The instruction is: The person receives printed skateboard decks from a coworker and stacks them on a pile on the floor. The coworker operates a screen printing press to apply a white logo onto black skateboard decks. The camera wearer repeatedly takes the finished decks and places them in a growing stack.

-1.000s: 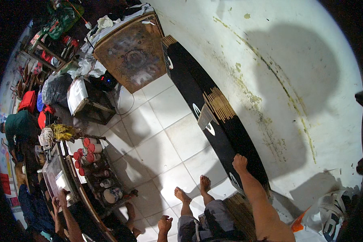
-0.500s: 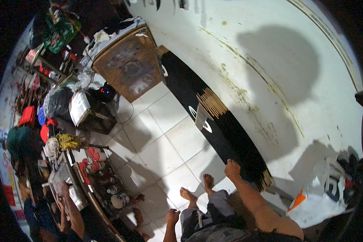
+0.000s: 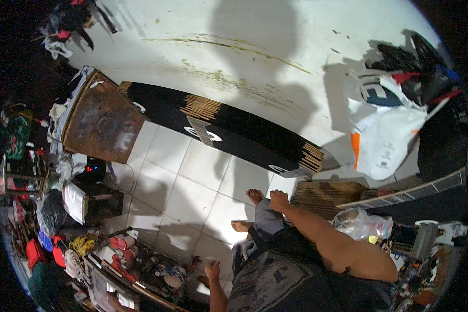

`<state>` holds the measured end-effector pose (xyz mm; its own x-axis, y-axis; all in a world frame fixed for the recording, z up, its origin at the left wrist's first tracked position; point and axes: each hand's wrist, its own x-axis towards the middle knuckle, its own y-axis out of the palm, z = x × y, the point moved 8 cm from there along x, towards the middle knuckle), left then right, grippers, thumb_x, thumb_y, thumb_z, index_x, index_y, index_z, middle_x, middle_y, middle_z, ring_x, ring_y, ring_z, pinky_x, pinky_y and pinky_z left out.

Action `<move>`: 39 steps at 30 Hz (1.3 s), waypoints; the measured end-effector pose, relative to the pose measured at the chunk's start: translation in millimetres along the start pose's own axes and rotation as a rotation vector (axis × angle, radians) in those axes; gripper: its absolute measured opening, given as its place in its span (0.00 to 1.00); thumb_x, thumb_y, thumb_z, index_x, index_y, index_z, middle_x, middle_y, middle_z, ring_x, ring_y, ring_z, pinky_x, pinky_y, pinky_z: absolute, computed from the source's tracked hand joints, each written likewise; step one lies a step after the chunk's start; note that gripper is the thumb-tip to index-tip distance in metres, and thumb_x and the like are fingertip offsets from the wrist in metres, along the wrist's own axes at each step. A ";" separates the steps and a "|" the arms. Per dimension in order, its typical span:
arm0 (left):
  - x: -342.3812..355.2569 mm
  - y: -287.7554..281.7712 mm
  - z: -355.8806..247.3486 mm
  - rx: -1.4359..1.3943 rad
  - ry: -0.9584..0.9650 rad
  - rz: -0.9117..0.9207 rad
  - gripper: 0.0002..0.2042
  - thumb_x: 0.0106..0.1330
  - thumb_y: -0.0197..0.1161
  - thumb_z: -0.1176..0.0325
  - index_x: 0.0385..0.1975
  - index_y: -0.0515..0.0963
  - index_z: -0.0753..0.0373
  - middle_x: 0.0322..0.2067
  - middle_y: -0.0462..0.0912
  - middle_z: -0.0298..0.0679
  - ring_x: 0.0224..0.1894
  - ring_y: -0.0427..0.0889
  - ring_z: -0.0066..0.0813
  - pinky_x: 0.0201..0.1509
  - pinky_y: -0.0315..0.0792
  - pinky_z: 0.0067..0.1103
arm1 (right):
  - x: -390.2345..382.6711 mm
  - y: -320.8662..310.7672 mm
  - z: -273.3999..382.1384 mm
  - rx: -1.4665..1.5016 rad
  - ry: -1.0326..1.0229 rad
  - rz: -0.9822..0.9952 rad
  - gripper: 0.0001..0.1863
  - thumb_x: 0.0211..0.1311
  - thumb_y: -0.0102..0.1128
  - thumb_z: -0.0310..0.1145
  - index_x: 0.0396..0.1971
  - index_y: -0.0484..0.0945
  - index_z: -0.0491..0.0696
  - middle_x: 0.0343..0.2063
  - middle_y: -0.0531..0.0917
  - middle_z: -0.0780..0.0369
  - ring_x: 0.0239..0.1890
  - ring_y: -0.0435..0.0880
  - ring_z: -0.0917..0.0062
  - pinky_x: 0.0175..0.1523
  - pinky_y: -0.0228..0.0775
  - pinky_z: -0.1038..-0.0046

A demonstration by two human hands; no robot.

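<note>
Both right hand (image 3: 279,200) and left hand (image 3: 212,269) curled narrow, nothing visible gripped; careful footing seemed wise near the brown stack (image 3: 325,195).

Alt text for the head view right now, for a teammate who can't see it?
Seen from above, a person's right hand and left hand are curled, with nothing visible in them. Ahead, a long row of black, brown-edged sheets lines a stained white wall; a white bag stands at right, red-lidded containers at lower left.

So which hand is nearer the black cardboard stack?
The right hand, pictured just below the black cardboard stack; the left hand is farther down, nearer the jars.
</note>
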<state>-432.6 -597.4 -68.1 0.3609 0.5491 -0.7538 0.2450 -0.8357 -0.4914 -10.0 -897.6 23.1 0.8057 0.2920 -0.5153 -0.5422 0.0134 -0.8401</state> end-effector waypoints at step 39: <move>-23.1 86.1 -91.7 -0.828 -0.500 -0.489 0.13 0.47 0.65 0.60 0.23 0.80 0.65 0.21 0.80 0.41 0.23 0.78 0.29 0.28 0.71 0.24 | 328.1 -64.1 236.6 0.032 -0.754 0.204 0.04 0.41 0.60 0.27 0.16 0.75 0.44 0.19 0.76 0.60 0.25 0.76 0.70 0.33 0.68 0.68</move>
<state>-337.3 -681.3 -52.9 -0.3025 0.5995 -0.7410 0.8618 -0.1600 -0.4813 232.7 -576.4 -52.1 0.3161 0.8624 -0.3953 -0.6781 -0.0861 -0.7299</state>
